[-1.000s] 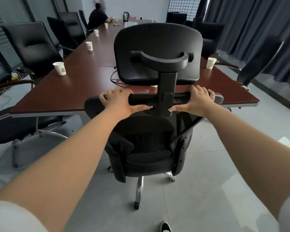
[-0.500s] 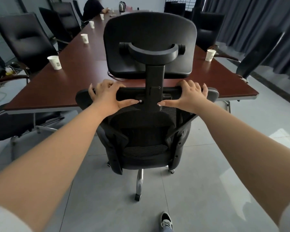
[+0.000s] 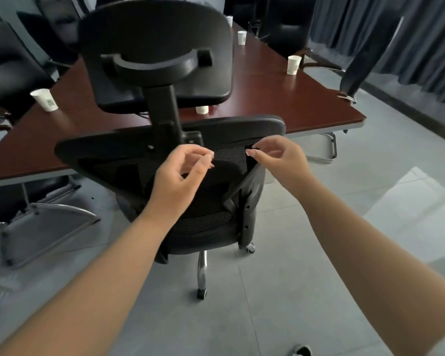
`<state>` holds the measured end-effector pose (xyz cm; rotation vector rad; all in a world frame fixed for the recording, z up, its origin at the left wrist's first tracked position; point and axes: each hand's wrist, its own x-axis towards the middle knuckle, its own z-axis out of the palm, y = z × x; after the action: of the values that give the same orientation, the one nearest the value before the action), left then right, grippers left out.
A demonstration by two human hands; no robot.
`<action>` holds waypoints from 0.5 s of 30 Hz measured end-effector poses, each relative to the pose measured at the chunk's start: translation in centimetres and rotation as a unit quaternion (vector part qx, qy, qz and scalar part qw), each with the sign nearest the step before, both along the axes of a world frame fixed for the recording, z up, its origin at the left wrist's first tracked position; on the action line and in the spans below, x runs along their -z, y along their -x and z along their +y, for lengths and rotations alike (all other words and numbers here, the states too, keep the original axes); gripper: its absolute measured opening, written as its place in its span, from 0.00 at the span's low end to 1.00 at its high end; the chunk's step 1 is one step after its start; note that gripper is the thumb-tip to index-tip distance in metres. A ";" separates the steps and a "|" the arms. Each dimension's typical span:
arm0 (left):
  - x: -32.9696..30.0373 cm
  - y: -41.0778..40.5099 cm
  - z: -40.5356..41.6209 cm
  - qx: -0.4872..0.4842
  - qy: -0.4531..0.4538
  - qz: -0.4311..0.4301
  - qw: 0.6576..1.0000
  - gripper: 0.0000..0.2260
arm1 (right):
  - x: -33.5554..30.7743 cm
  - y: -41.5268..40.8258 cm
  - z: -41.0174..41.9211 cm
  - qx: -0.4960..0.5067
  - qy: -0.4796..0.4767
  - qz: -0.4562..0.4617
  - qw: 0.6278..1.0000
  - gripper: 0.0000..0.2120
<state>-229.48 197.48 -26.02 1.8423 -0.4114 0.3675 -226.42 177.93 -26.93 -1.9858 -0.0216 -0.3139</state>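
Observation:
A black mesh office chair (image 3: pixel 129 155) with a padded headrest (image 3: pixel 154 29) stands with its back toward me, pushed up to the near end of a long dark-red table (image 3: pixel 288 98). My left hand (image 3: pixel 183 173) hangs just behind the backrest with fingers loosely curled, holding nothing. To its right, my right hand (image 3: pixel 280 160) hovers the same way, also off the chair. The chair's chrome post (image 3: pixel 202 268) and a caster show below the seat.
Several white paper cups (image 3: pixel 293 64) stand on the table, one of them at the left edge (image 3: pixel 45 98). Black chairs line both sides, with a chrome sled base (image 3: pixel 44 232) on the floor at left. Grey curtains hang at right. Grey tile floor lies around me.
Both hands gripped the top of the backrest before; now they have let go and pulled back. The chair has turned slightly and the view has swung left.

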 end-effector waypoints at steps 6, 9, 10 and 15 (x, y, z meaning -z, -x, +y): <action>0.4 -1.9 -12.0 0.036 0.007 0.067 0.997 0.05 | 0.5 -0.7 -9.6 -0.001 -0.039 0.043 0.998 0.08; 0.8 -3.2 -18.8 0.057 0.003 0.088 0.994 0.05 | 0.9 -0.4 -16.0 0.014 -0.051 0.055 0.997 0.08; 0.9 -3.6 -20.8 0.061 0.012 0.100 0.993 0.05 | 1.1 -0.3 -18.0 0.023 -0.057 0.058 0.996 0.09; 2.0 -4.6 -29.9 0.094 0.025 0.135 0.986 0.04 | 1.6 0.3 -25.8 0.064 -0.078 0.074 0.992 0.08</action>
<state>-224.86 167.61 -28.05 1.7571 -0.3804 -0.0033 -226.68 152.12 -28.52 -1.8541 0.2205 -0.2417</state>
